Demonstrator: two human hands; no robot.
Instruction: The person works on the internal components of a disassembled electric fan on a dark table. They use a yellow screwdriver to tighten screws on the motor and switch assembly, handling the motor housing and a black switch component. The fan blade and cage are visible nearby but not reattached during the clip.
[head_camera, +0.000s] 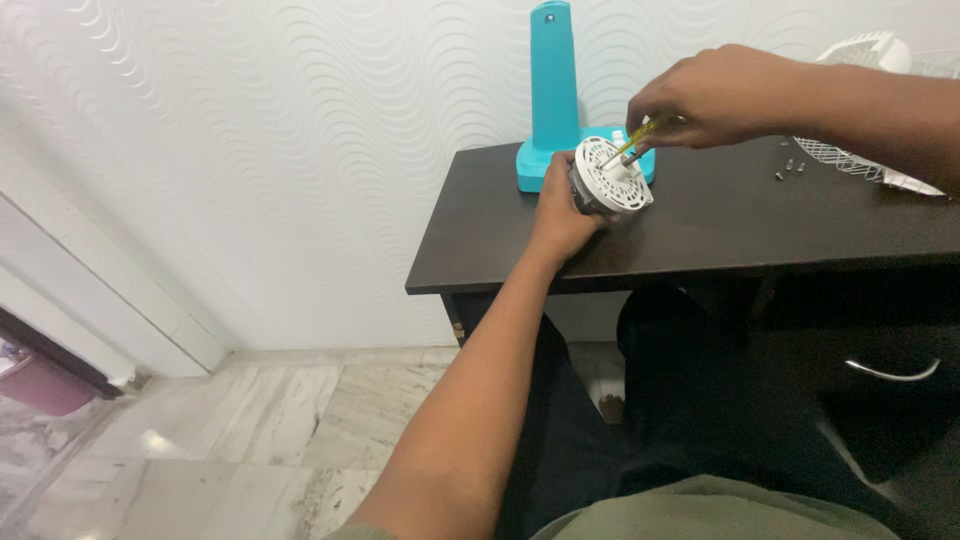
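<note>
Closest to me I see my own lap in dark trousers (640, 440) and the pale marble floor (300, 420) below, then my left arm running up to the near edge of the dark surface (720, 220). My left hand (562, 205) is wrapped around the side of a small round motor housing (612, 175), white and slotted on its face, which sits on the surface near the front left corner and is tipped a little toward me. Above it my right hand (705, 100) is pinched shut on a thin yellow-handled screwdriver (632, 142), its tip angled down into the middle of the white face. So the housing lies right under the right hand and against the left palm. The risk I judge from here is the tip slipping out of its seat, since the tool comes in at a slant and the housing is only held from one side; a slip could skid across the slots or jab my left fingers. The housing is also close to the surface's edge, so a hard push might shove it off. Further back, a few small screws (790, 168) lie loose and could roll. Behind stand a turquoise fan stand (553, 90) and a white wire fan grille (860, 110) by the patterned wall (250, 130).
</note>
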